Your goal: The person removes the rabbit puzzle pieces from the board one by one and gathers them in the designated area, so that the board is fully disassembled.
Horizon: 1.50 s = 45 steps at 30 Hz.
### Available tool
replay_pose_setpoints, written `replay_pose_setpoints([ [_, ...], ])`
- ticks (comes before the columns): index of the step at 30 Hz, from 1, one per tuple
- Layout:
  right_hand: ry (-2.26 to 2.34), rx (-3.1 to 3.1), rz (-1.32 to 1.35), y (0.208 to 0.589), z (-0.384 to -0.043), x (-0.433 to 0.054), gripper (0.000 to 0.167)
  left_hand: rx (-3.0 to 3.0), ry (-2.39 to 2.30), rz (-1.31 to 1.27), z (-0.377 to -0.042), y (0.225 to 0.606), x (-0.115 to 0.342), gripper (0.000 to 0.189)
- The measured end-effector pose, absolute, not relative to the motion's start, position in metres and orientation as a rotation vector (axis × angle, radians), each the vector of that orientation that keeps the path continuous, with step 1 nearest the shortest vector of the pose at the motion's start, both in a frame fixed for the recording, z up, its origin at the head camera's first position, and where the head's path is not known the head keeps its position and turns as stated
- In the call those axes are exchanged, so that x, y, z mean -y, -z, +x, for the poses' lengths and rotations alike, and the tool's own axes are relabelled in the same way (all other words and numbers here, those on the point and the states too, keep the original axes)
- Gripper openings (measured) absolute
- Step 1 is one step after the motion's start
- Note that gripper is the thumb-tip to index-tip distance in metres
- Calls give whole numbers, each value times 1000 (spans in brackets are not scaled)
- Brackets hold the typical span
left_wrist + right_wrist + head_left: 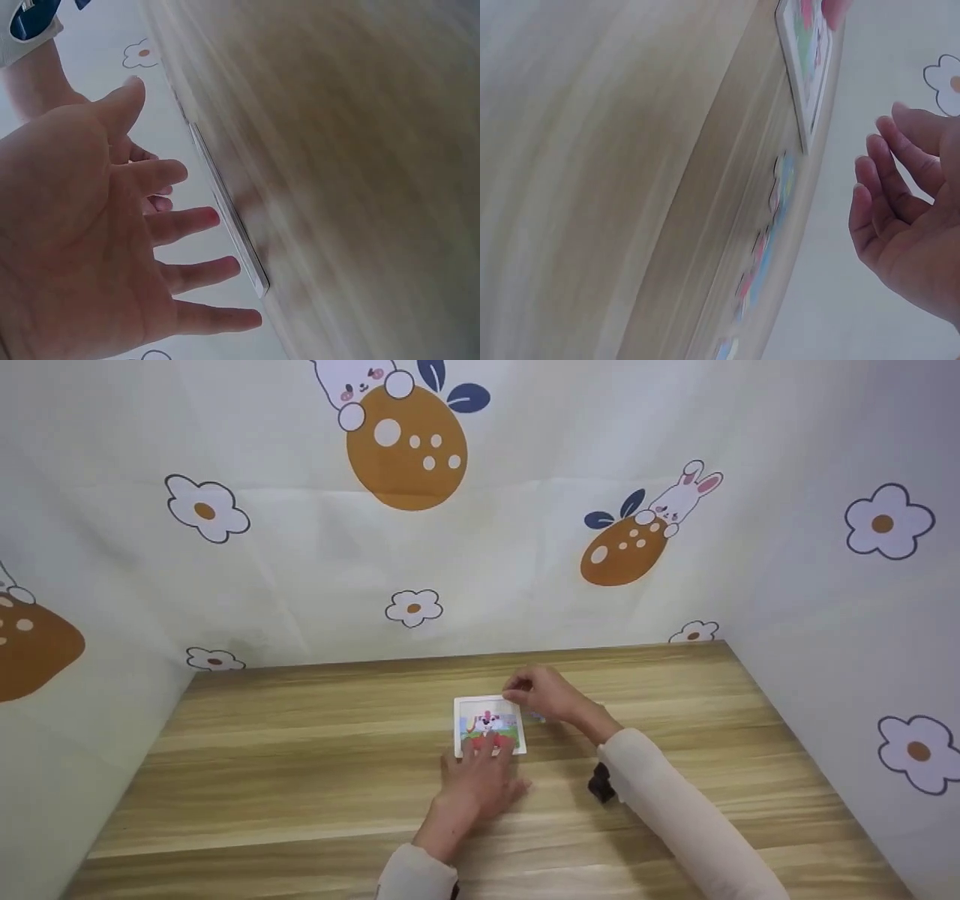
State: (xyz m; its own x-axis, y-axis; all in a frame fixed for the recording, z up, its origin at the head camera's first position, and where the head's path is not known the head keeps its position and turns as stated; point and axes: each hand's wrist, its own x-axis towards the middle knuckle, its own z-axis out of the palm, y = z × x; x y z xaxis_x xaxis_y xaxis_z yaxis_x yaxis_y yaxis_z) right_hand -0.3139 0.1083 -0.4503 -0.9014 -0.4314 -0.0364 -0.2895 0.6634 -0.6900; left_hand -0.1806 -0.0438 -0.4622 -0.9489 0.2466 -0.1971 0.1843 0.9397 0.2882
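A small jigsaw puzzle with a cartoon animal picture lies in a white-rimmed tray on the wooden table. My left hand reaches over the tray's near edge, its spread fingers over the lower picture. The left wrist view shows that palm and the tray's thin side. By the tray's far right corner is my right hand, fingers bent and thumb near the index fingertip. Nothing shows between those fingers in the right wrist view. Loose puzzle pieces lie beside the tray, mostly hidden under the right hand in the head view.
The wooden table meets a pale curtain printed with flowers, rabbits and orange fruit at the back and sides. A small black device shows under the right sleeve. Another loose piece sits at the right wrist view's bottom edge.
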Motion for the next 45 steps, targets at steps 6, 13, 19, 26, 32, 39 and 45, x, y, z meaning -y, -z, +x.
replay_pose_setpoints([
  [6, 1129, -2610, -571, 457, -312, -92, 14, -2782, -396, 322, -181, 460, 44, 73],
  [13, 1228, -2528, -516, 467, -315, -82, 12, -2685, -466, 335, -185, 458, 44, 73],
  [19, 1236, -2478, -496, 473, -316, -78, 11, -2713, -474, 351, -184, 458, 45, 72],
  [26, 1153, -2433, -676, 477, -319, -77, 14, -2700, -497, 351, -184, 459, 48, 71],
  [32, 1067, -2392, -785, 475, -322, -81, 18, -2658, -530, 328, -188, 457, 50, 70],
  [39, 1028, -2410, -807, 477, -324, -79, 19, -2649, -527, 334, -191, 458, 54, 69],
  [45, 1017, -2401, -842, 477, -325, -76, 19, -2677, -502, 360, -193, 460, 57, 67],
])
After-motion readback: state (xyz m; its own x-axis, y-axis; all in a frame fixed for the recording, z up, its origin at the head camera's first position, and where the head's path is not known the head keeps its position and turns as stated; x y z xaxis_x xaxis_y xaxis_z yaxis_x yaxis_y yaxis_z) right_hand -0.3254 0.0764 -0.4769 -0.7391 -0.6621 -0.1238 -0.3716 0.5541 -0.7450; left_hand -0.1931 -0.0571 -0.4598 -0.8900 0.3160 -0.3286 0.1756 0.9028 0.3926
